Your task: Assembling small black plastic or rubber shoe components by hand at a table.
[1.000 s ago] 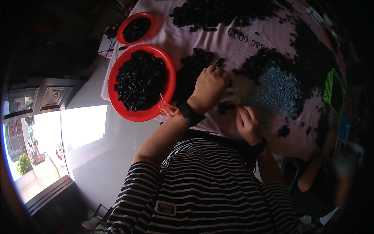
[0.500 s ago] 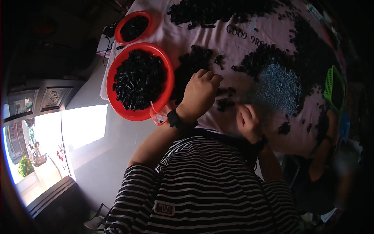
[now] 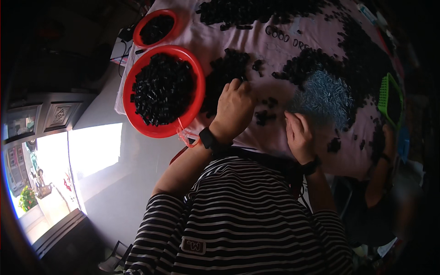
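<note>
Black pieces (image 3: 231, 64), red basins (image 3: 199, 87), pink cloth (image 3: 256, 46), black-and-white striped shirt (image 3: 247, 215)

My left hand (image 3: 234, 106) hides its fingertips, the far black heap (image 3: 256, 12) runs off the top edge, and the silvery-blue pieces (image 3: 329, 98) blur together.

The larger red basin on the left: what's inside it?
The larger red basin holds a heap of small black pieces. Its red inner wall shows to the right of the heap. The basin's bottom, and whatever lies under the top pieces, is covered.
</note>
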